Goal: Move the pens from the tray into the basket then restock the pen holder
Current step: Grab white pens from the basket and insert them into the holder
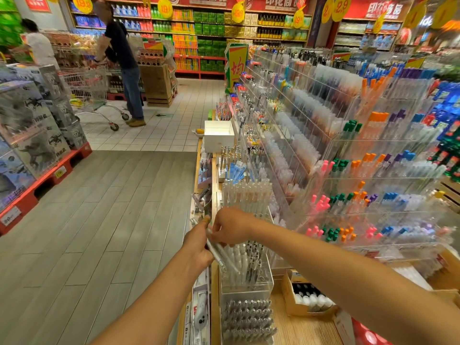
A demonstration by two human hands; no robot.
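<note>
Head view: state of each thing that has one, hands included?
left hand: grips a bundle of white pens
right hand: fingers pinch at the same bundle
white pens: held slanted above the clear holder
clear pen holder: partly filled, pens upright
white box: open, looks empty
shopping cart: loaded, a person at its handle

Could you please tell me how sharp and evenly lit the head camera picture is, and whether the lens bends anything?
Head view: bright, even store light; the left hand, right hand and pens fairly sharp; the boxes at the left edge and the pen racks at right smeared; wide-angle lens bows the floor lines and shelves.
</note>
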